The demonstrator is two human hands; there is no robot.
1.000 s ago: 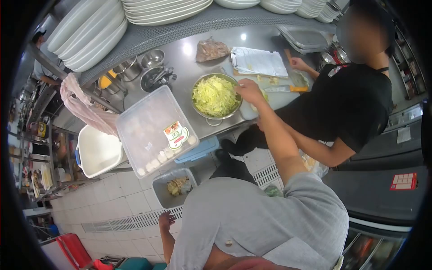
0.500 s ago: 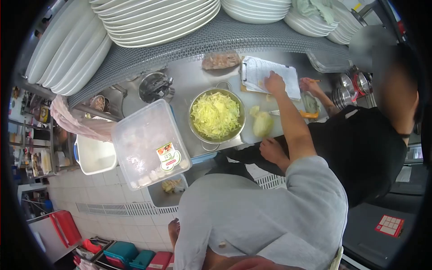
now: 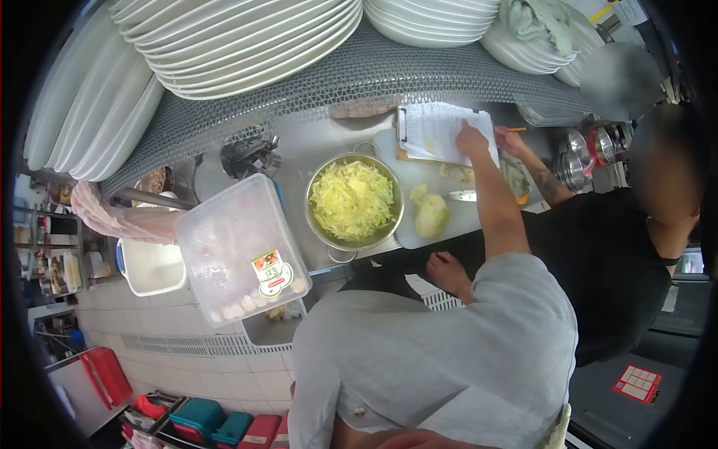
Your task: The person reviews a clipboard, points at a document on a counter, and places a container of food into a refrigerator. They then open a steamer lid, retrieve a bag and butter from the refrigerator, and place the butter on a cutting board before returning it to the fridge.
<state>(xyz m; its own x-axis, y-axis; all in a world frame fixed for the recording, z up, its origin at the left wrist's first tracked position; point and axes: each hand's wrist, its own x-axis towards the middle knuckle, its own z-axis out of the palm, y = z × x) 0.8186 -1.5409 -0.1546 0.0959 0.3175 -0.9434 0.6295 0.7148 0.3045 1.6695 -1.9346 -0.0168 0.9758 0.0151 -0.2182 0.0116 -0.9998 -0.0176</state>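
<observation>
My right arm, in a short grey sleeve, reaches over the counter. My right hand (image 3: 473,140) rests on the sheets of a clipboard (image 3: 430,131), index finger stretched out, holding nothing. Only a sliver of skin shows beside my left sleeve; my left hand's fingers are hidden. Below my right forearm lie a partly cut cabbage (image 3: 431,215) and a knife (image 3: 462,196) on a pale cutting board (image 3: 410,238). Left of them stands a two-handled metal bowl (image 3: 310,213) heaped with shredded cabbage (image 3: 351,198).
A co-worker in black (image 3: 591,254) stands close at my right, one hand (image 3: 510,141) holding a pencil by the clipboard. Their other hand seems to be near my sleeve. A lidded plastic box (image 3: 224,239) juts past the counter. Plates (image 3: 247,52) fill the overhead shelf.
My right hand has shifted slightly right on the sheets. My left hand, partly visible before, is now nearly hidden by my sleeve. The camera view has tilted slightly.
</observation>
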